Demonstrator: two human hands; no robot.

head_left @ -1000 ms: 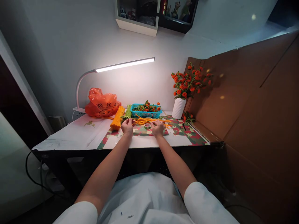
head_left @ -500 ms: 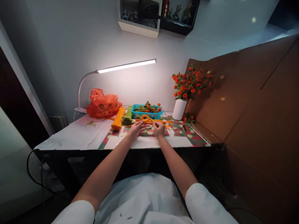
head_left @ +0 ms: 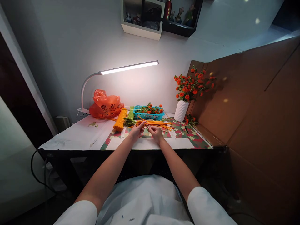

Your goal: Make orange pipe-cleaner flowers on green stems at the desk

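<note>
Over the near middle of the table, my left hand (head_left: 137,130) is closed, its fingertips pinching an orange fuzzy pipe cleaner piece (head_left: 139,122) that is partly hidden by the fingers. Close by on its right, my right hand (head_left: 156,133) is closed too, thumb and forefinger meeting near the left fingertips. What it pinches is too small to make out. Just beyond both hands lie several loose orange pipe cleaners (head_left: 161,123). To the left rest a thick orange pipe cleaner bundle (head_left: 120,120) and a green bundle (head_left: 130,118).
Behind the hands stands a blue basket (head_left: 150,117) holding orange flowers with green stems. A white ribbed vase (head_left: 181,111) of orange flowers is at the back right, near a cardboard wall (head_left: 246,93). An orange plastic bag (head_left: 106,106) sits back left under a lit lamp (head_left: 130,67).
My hands have come closer together, the right moving left and its fingers turning toward the left fingertips. The orange loop seen above the hands is now lower, mostly behind my left fingers.
</note>
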